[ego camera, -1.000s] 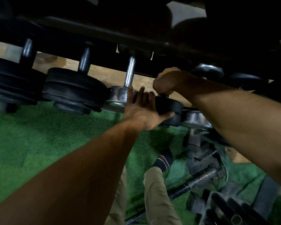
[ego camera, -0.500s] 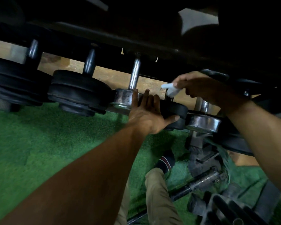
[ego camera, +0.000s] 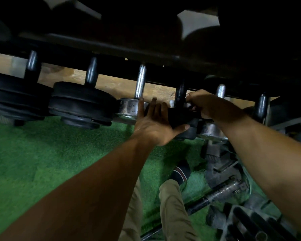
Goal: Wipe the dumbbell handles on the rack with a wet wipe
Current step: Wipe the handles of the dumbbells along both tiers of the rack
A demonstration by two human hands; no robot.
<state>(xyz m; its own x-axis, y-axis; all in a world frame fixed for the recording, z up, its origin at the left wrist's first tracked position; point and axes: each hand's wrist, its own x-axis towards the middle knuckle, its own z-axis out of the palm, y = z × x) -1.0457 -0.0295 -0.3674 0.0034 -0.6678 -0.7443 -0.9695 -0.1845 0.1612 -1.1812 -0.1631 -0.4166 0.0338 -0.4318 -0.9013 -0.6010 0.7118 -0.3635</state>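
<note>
Several dumbbells hang in a row on the black rack (ego camera: pixel 111 47), handles pointing up and away. My left hand (ego camera: pixel 155 122) holds the small black dumbbell head (ego camera: pixel 181 113), fingers laid up its left side and thumb under its front edge. My right hand (ego camera: pixel 205 105) is curled round the foot of that dumbbell's dark handle (ego camera: pixel 180 92), just above the head. The wet wipe is hidden inside its fingers. A bright chrome handle (ego camera: pixel 140 80) with a chrome head (ego camera: pixel 129 108) stands just left of my left hand.
Two large black dumbbells (ego camera: pixel 80 103) sit to the left. More handles (ego camera: pixel 220 90) stand to the right. Green turf (ego camera: pixel 42 153) covers the floor. A barbell (ego camera: pixel 221 193) and loose plates lie at the lower right beside my socked foot (ego camera: pixel 181 173).
My right hand, which held a white wipe in the air to the right, has come back down and left onto the dark handle's foot. My left hand stayed on the black head.
</note>
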